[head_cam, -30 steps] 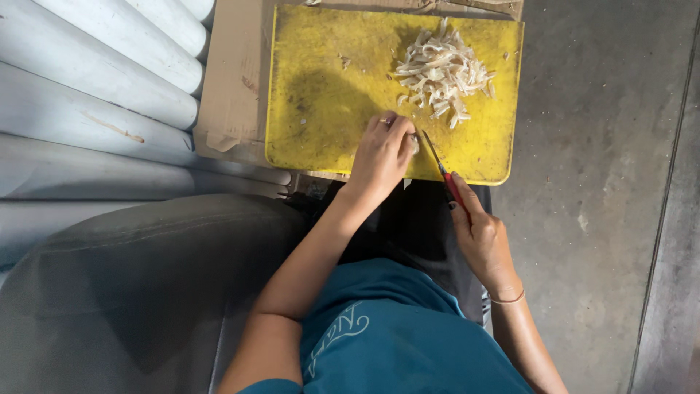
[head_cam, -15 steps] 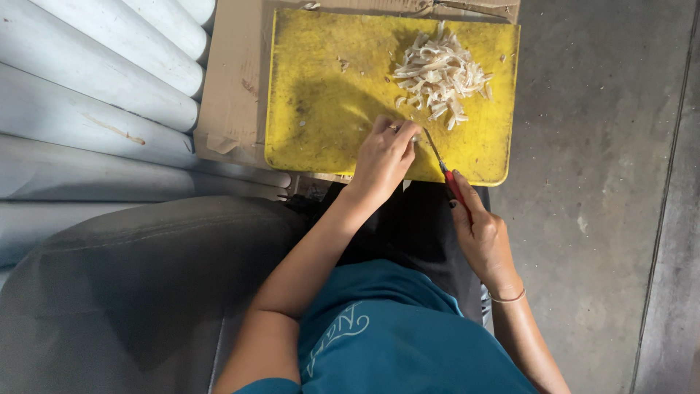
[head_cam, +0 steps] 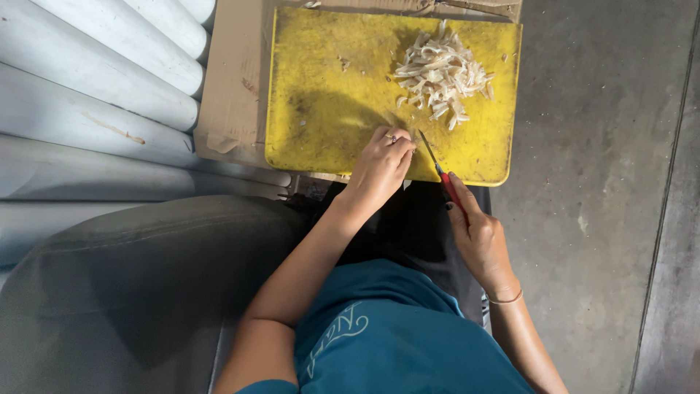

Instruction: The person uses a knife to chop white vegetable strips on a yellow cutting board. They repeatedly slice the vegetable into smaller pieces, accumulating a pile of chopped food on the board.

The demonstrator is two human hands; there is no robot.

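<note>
Head view is looking straight down on a person sitting low, and, going from the left, a row of pale grey pipes (head_cam: 95, 109) is lying side by side along that edge, with a dark rounded shape (head_cam: 131, 292) sitting below them that I cannot identify. Next to the pipes a flattened sheet of cardboard (head_cam: 230, 87) is lying on the floor, and a worn yellow cutting board (head_cam: 328, 80) is resting on top of it. The left half of the board is carrying only a few scraps and stains. At the board's near edge the left hand (head_cam: 379, 164) is pressing down with its fingers curled over something small; what sits under the fingertips is hidden, so I cannot tell how much of it remains uncut. Just to the right, the right hand (head_cam: 477, 237) is gripping a red-handled knife (head_cam: 437, 169), its thin blade angling up towards the left fingertips. Further up and to the right, well apart from both hands, a heap of pale shredded strips (head_cam: 441, 73) is piling up on the board's far corner, which suggests a good share of the slicing is already behind the person. Beyond the board on the right, grey concrete floor (head_cam: 605, 182) is stretching away.
</note>
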